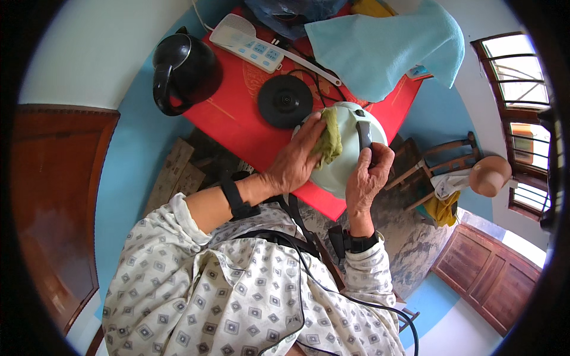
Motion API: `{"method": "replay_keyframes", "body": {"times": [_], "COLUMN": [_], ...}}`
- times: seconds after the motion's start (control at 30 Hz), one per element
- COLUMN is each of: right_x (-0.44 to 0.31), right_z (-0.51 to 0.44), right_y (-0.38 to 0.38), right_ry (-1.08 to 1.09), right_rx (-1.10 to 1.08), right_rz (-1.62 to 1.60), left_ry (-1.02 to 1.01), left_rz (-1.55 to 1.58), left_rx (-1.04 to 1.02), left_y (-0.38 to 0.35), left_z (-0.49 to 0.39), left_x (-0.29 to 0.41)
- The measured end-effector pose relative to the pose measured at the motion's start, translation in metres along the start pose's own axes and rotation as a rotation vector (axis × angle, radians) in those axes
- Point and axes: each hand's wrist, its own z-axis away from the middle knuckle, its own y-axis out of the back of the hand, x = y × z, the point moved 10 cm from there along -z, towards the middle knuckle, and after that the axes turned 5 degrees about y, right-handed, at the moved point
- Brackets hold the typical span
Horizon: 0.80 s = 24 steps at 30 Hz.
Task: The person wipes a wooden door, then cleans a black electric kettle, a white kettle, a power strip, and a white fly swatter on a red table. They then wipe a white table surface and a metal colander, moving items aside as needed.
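A pale green electric kettle (pixel 347 171) is held in front of me, over the near right edge of the red-covered table (pixel 227 120). My left hand (pixel 296 153) presses a crumpled olive-green cloth (pixel 328 140) against the kettle's left side. My right hand (pixel 370 175) grips the end of the kettle's dark handle (pixel 363 133), thumb and fingers closed around it. Just beyond my left hand lies a round black kettle base (pixel 285 101), its cord running toward the back. Whether the kettle touches the table is hidden.
A black kettle (pixel 187 69) stands at the table's left edge. Behind are a white power strip (pixel 247 46), a light blue towel (pixel 378 49) and a dark plastic bag (pixel 294 13). A wooden chair (pixel 449 151) is to the right, a wooden bench (pixel 173 171) to the left below the table.
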Motion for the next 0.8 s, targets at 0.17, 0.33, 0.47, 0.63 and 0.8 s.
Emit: {"method": "replay_keyframes", "body": {"times": [0.17, 0.33, 0.47, 0.63, 0.8], "right_x": [0.0, 0.002, -0.003, -0.054, -0.077], "right_z": [0.0, 0.001, -0.004, 0.006, 0.043], "right_y": [0.0, -0.001, 0.001, 0.02, 0.002], "right_ry": [-0.009, -0.025, -0.001, 0.332, 0.403], "right_rx": [-0.001, 0.006, -0.013, 0.032, -0.217], "right_rz": [0.037, -0.001, 0.019, 0.339, 0.25], "left_ry": [-0.386, -0.701, -0.831, -0.679, -0.241], "left_rz": [-0.362, -0.483, -0.492, -0.332, -0.123], "left_rx": [-0.245, -0.481, -0.502, -0.415, -0.335], "left_y": [-0.008, -0.022, -0.024, -0.017, -0.012], "left_z": [0.036, 0.065, 0.065, 0.03, -0.009], "left_x": [0.01, 0.021, 0.031, 0.038, 0.031]}}
